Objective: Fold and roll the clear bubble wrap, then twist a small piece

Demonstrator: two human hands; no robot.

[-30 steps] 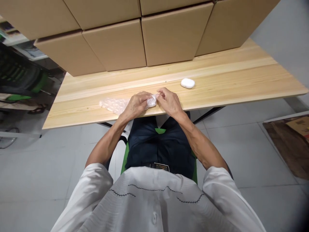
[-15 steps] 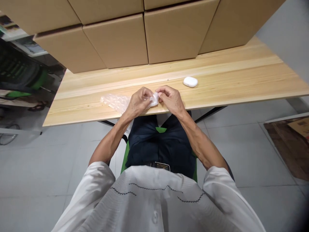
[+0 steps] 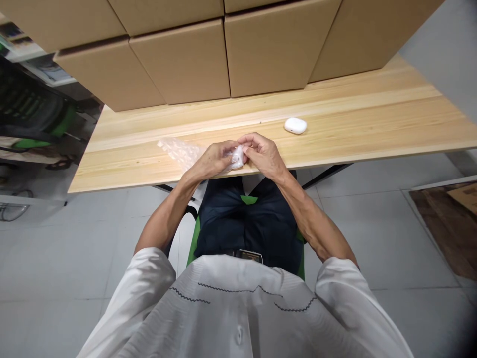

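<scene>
Between my two hands, close to the table's front edge, is a small white bundle in clear plastic; what is inside I cannot make out. My left hand is closed on its left side, fingers pinched. On the other side my right hand pinches it between thumb and fingertips. A sheet of bubble wrap stretches out on the table to the left, partly hidden behind my left hand. Beyond my right hand lies a white, rounded earbud case, touched by neither hand.
Large cardboard boxes stand stacked along the back of the wooden table. At the far left is a dark chair with green parts. Flattened cardboard lies on the floor at the right.
My left fingers have closed in further over the bundle, and it has turned slightly between my hands. The bubble wrap has shifted a little. The earbud case stays where it was.
</scene>
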